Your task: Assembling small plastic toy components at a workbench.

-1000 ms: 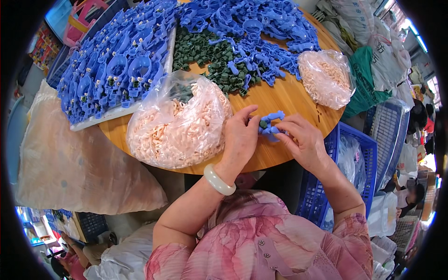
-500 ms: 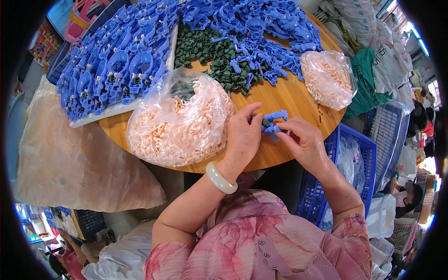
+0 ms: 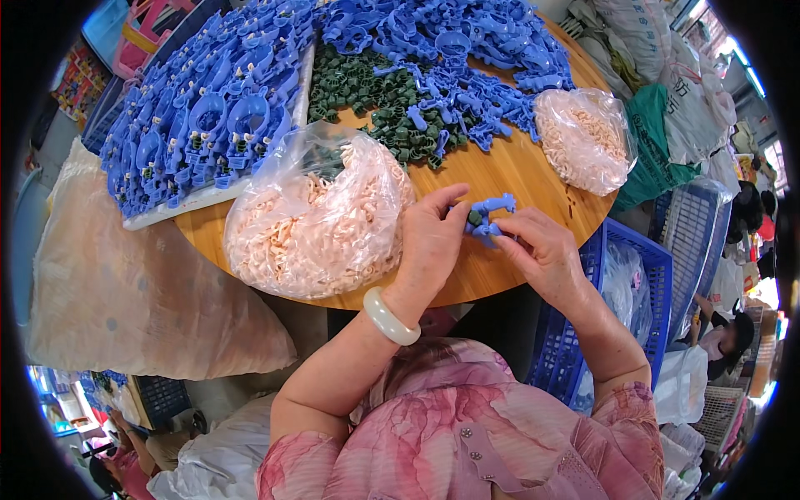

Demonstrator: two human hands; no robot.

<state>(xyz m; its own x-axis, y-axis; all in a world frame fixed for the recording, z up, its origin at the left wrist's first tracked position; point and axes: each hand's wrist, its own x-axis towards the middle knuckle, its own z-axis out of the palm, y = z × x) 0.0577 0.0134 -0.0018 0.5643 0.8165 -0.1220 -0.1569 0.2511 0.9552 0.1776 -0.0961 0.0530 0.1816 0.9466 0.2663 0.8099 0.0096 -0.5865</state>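
Note:
Over the near edge of the round wooden table [image 3: 508, 177], my two hands meet at a small blue plastic part [image 3: 493, 205] with a dark green piece [image 3: 475, 218] on it. My left hand [image 3: 433, 237], a pale bangle [image 3: 390, 318] on its wrist, pinches the part's left end between thumb and fingers. On the other side, my right hand [image 3: 546, 250] grips its lower right end with thumb and forefinger. A clear bag of pale peach plastic pieces [image 3: 321, 229] lies against my left hand. Fingers cover some of the part.
Dark green pieces [image 3: 400, 117] and loose blue parts [image 3: 467, 92] are heaped farther back. At the left, a white board [image 3: 158, 215] carries rows of blue assemblies [image 3: 208, 117]. A second peach bag [image 3: 583, 142] lies right. A blue crate [image 3: 658, 267] and large sack [image 3: 142, 292] flank the table.
My left hand has shifted very slightly left. Both hands stay on the blue part, which has hardly moved. At the far right, a person's posture has changed.

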